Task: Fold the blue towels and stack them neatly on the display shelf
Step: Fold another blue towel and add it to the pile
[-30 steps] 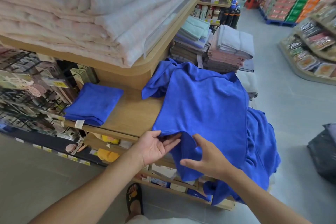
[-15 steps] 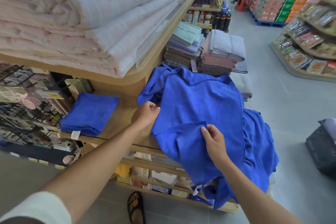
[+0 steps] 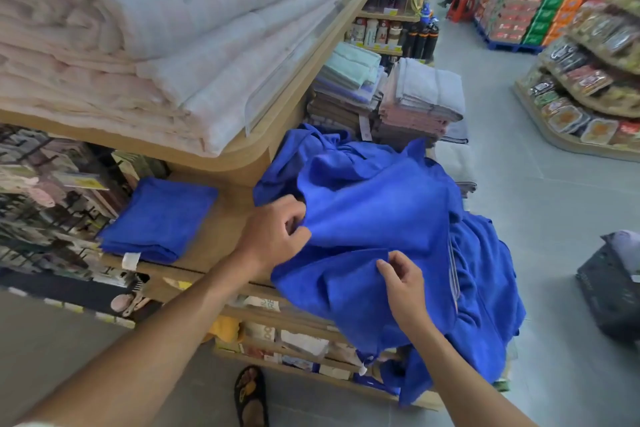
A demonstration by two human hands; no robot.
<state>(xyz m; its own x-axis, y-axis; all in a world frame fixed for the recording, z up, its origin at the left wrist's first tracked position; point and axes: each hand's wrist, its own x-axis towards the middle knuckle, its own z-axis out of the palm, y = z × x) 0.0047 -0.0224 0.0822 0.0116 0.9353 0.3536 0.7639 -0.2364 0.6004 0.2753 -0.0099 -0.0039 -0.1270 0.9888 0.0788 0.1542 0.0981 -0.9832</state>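
Left hand (image 3: pixel 277 232) grips the towel (image 3: pixel 374 211) edge, right hand (image 3: pixel 401 284) pinches its fold; towel's heaped on the shelf (image 3: pixel 225 218) corner, overhanging. I reckon one uneven tug & it slides to the floor (image 3: pixel 519 218).

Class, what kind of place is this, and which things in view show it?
Probably a shop: stacks of folded towels on display, bottles lined up on shelves, and packaged goods along an aisle.

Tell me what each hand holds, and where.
The left hand grips the loose blue cloth towel by its left edge; right hand pinches its folded-over corner.
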